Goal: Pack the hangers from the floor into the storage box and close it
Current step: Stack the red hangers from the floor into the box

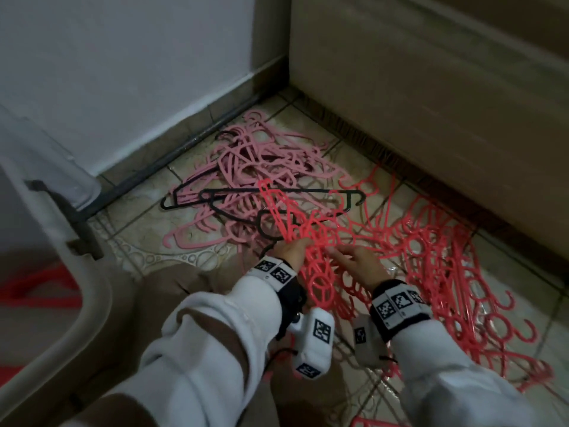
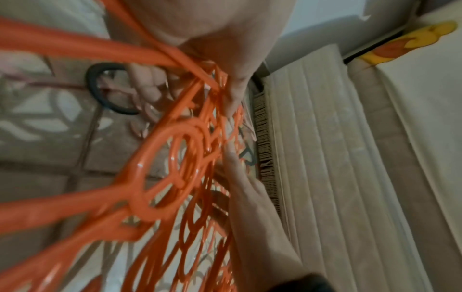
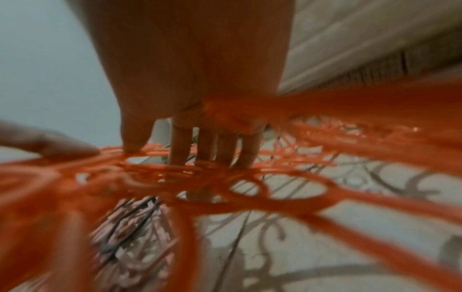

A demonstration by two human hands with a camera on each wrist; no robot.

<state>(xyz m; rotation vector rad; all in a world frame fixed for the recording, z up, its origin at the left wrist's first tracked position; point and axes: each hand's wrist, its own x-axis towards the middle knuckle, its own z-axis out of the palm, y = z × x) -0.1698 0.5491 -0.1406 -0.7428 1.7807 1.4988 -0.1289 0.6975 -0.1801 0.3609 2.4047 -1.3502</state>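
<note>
Red hangers (image 1: 431, 257) lie tangled on the tiled floor at the right, with a heap of pink hangers (image 1: 261, 155) and a few black hangers (image 1: 277, 191) behind them. My left hand (image 1: 292, 249) grips a bunch of the red hangers (image 2: 162, 158) at its near end, thumb (image 2: 235, 92) on top and fingers curled underneath. My right hand (image 1: 351, 257) is right beside it, its straight fingers (image 3: 225, 146) poking down into the same red hangers (image 3: 250, 189). The storage box (image 1: 92, 303) stands open at the left, with red hangers showing inside.
A mattress or bed side (image 1: 431, 103) runs along the right, close behind the hangers. A white wall (image 1: 123, 72) with a dark pipe (image 1: 200, 134) at its foot closes the far left. The box carries a dark latch (image 1: 77, 217). My knees are below the hands.
</note>
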